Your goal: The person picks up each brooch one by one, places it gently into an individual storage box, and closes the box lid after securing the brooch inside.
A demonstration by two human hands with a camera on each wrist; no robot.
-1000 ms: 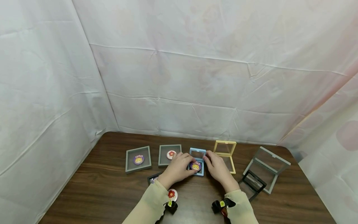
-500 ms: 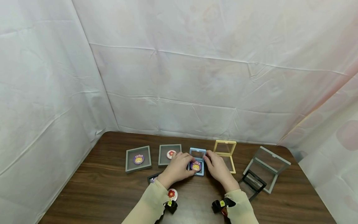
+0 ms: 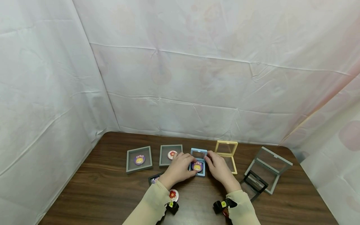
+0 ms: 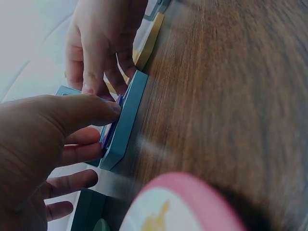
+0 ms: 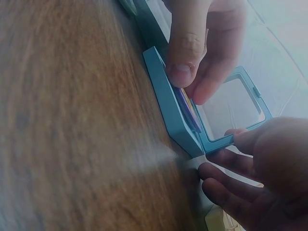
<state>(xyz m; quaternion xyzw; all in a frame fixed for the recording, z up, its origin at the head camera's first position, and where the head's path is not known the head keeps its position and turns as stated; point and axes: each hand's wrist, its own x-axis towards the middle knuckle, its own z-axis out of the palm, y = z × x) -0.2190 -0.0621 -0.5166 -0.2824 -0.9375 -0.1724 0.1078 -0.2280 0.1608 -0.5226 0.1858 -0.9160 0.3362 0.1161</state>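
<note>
The small blue frame (image 3: 198, 150) stands opened like a book on the table, its lid tilted up at the back. A round purple badge with a yellow face (image 3: 197, 167) lies at its lower half; my left hand (image 3: 179, 167) pinches the badge between thumb and fingers. In the right wrist view the badge (image 5: 189, 110) is tilted within the blue base (image 5: 166, 103). My right hand (image 3: 220, 171) holds the frame's right side near the hinge, thumb and fingers at the lid's edge (image 5: 221, 144).
Two grey frames (image 3: 127, 165) with badges lie at the left. A yellow frame (image 3: 226, 142) stands opened right of the blue one. Further right are an opened grey frame (image 3: 277, 184) and a black frame (image 3: 262, 188). A flower badge (image 3: 174, 195) lies by my left wrist.
The badge at the blue frame has shifted very slightly to the right and up. Both hands stay in nearly the same place.
</note>
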